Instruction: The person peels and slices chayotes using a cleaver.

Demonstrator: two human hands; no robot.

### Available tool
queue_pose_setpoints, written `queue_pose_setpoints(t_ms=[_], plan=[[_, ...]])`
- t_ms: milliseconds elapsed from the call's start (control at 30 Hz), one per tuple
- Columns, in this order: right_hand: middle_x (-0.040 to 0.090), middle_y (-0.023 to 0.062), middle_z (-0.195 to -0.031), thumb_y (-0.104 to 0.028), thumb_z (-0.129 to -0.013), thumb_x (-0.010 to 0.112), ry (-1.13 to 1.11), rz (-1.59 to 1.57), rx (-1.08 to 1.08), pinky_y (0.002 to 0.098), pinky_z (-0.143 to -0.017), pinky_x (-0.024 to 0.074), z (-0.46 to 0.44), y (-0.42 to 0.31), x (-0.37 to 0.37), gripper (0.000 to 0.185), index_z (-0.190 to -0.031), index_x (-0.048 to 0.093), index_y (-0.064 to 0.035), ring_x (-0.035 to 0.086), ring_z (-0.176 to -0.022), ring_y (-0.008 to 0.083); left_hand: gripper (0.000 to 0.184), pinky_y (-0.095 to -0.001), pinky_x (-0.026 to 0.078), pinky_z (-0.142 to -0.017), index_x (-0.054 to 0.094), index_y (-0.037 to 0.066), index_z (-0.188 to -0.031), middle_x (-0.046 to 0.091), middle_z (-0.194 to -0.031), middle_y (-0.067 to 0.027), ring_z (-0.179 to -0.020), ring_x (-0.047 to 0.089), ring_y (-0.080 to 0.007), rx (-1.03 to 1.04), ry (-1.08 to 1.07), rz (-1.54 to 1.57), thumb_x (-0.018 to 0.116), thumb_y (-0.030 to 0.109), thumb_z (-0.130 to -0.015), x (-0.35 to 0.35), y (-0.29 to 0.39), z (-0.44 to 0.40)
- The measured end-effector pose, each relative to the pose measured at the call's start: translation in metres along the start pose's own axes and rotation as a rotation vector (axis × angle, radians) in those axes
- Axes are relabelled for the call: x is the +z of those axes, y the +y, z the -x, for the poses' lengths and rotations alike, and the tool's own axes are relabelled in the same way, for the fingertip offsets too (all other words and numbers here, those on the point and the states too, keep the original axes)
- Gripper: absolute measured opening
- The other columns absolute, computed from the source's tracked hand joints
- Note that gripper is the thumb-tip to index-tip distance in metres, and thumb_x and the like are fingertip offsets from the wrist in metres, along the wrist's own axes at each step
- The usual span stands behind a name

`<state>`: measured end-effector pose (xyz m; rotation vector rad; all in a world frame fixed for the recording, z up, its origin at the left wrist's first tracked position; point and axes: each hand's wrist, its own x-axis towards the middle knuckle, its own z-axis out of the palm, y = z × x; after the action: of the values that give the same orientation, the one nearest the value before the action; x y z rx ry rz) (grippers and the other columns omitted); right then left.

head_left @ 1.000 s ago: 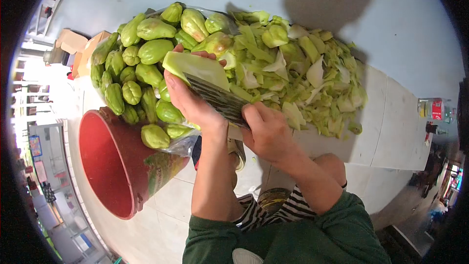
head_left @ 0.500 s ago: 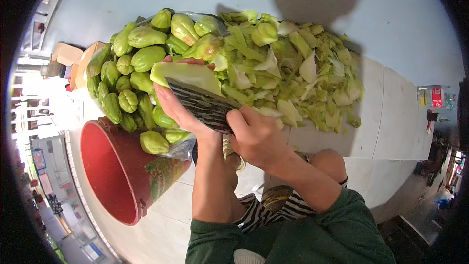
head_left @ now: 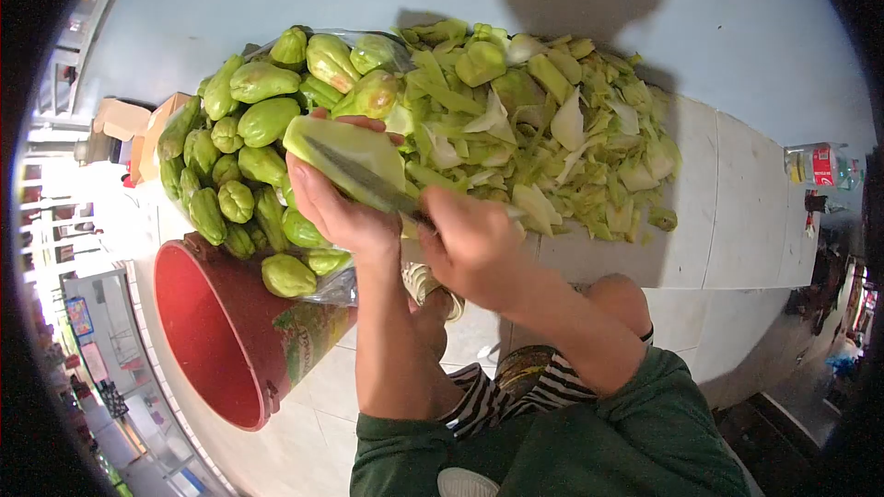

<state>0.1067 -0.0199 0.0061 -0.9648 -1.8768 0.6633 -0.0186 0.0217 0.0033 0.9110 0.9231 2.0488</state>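
Head view: we note our left hand (head_left: 341, 212) cupped around a cut chayote (head_left: 368, 152), its pale face turned up. Our right hand (head_left: 474, 239) grips a knife (head_left: 373, 186) in a fist; the blade, motion-blurred, lies across that face. How deep it sits, we cannot tell. Beyond the left hand we see whole chayotes (head_left: 262, 124) heaped, a red bucket (head_left: 207, 331) just beside them. Pale cut pieces (head_left: 552, 156) spread beyond the right hand.
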Motion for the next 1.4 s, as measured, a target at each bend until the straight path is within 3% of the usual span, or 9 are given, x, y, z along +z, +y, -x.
queue_pose_setpoints(t_ms=[267, 433, 567, 700, 767, 867, 1067, 1133, 1400], plan=[[0.061, 0.0207, -0.07, -0.011, -0.085, 0.066, -0.213, -0.24, 0.299, 0.0337, -0.056, 0.0469, -0.021, 0.015, -0.048, 0.026, -0.102, 0.058, 0.0064, 0.06, -0.055, 0.0247, 0.06, -0.0419, 0.054, -0.075, 0.045, -0.002, -0.129, 0.062, -0.097, -0.021, -0.088, 0.063, -0.0311, -0.224, -0.155, -0.218, 0.031, 0.049, -0.1, -0.019, 0.001, -0.011], [0.061, 0.0043, -0.065, -0.009, -0.087, 0.067, -0.101, -0.336, 0.398, 0.0254, -0.049, 0.0428, -0.015, 0.019, -0.044, 0.023, -0.102, 0.059, 0.0054, 0.053, -0.051, 0.0084, 0.052, -0.0358, 0.05, -0.091, 0.048, 0.001, -0.132, 0.062, -0.115, -0.0131, -0.102, 0.062, -0.0228, -0.425, -0.018, 0.176, 0.026, 0.04, -0.104, -0.006, 0.009, -0.007], [0.066, 0.0218, -0.077, -0.013, -0.084, 0.065, -0.095, -0.428, 0.523, 0.0343, -0.062, 0.0498, -0.018, 0.014, -0.05, 0.033, -0.11, 0.058, 0.0063, 0.066, -0.064, 0.0279, 0.054, -0.0346, 0.052, -0.087, 0.049, 0.0, -0.13, 0.063, -0.112, -0.0131, -0.097, 0.063, -0.0225, -0.456, -0.132, 0.153, 0.027, 0.042, -0.104, -0.016, 0.007, -0.011], [0.065, 0.0168, -0.073, -0.012, -0.085, 0.066, -0.088, -0.392, 0.549, 0.0318, -0.06, 0.0493, -0.019, 0.012, -0.052, 0.03, -0.107, 0.058, 0.0067, 0.063, -0.061, 0.0191, 0.057, -0.0368, 0.054, -0.082, 0.047, -0.001, -0.13, 0.064, -0.106, -0.0157, -0.093, 0.064, -0.025, -0.484, -0.052, 0.179, 0.028, 0.045, -0.103, -0.009, 0.014, -0.011], [0.064, 0.0136, -0.07, -0.013, -0.086, 0.066, -0.056, -0.376, 0.566, 0.0315, -0.057, 0.0485, -0.018, 0.015, -0.049, 0.027, -0.103, 0.058, 0.006, 0.061, -0.057, 0.0178, 0.059, -0.0407, 0.055, -0.078, 0.045, -0.002, -0.13, 0.064, -0.101, -0.0186, -0.089, 0.065, -0.0284, -0.534, -0.255, 0.227, 0.029, 0.047, -0.102, -0.011, 0.016, -0.011], [0.058, 0.0055, -0.062, -0.016, -0.085, 0.071, 0.12, -0.12, 0.338, 0.03, -0.052, 0.0457, -0.017, 0.024, -0.04, 0.024, -0.091, 0.056, 0.001, 0.055, -0.052, 0.0133, 0.058, -0.0437, 0.056, -0.075, 0.043, -0.003, -0.131, 0.063, -0.098, -0.0204, -0.086, 0.065, -0.0313, -0.573, -0.232, 0.055, 0.03, 0.045, -0.101, -0.011, 0.012, -0.01], [0.053, 0.0004, -0.059, -0.022, -0.068, 0.087, 0.342, -0.181, 0.382, 0.0277, -0.052, 0.0446, -0.016, 0.028, -0.034, 0.043, -0.084, 0.05, -0.0069, 0.051, -0.052, 0.0103, 0.046, -0.0357, 0.053, -0.082, 0.056, -0.005, -0.121, 0.064, -0.11, -0.0195, -0.093, 0.065, -0.0241, -0.644, -0.408, -0.106, 0.045, 0.034, -0.1, -0.005, 0.011, -0.001], [0.055, 0.0001, -0.063, -0.021, -0.065, 0.089, 0.316, -0.222, 0.431, 0.0268, -0.053, 0.0453, -0.018, 0.026, -0.036, 0.046, -0.086, 0.05, -0.0071, 0.053, -0.055, 0.0099, 0.035, -0.0258, 0.047, -0.08, 0.063, -0.005, -0.113, 0.067, -0.099, -0.009, -0.088, 0.06, -0.0142, -0.581, -0.337, -0.282, 0.054, 0.026, -0.099, 0.005, 0.013, 0.007], [0.055, -0.0022, -0.067, -0.01, -0.072, 0.08, 0.309, -0.342, 0.5, 0.0233, -0.055, 0.046, -0.026, 0.022, -0.044, 0.038, -0.096, 0.052, -0.004, 0.052, -0.059, 0.0046, 0.036, -0.0258, 0.047, -0.077, 0.062, -0.005, -0.114, 0.066, -0.099, -0.0079, -0.085, 0.059, -0.013, -0.686, -0.479, -0.291, 0.055, 0.026, -0.098, 0.011, 0.023, 0.006]])
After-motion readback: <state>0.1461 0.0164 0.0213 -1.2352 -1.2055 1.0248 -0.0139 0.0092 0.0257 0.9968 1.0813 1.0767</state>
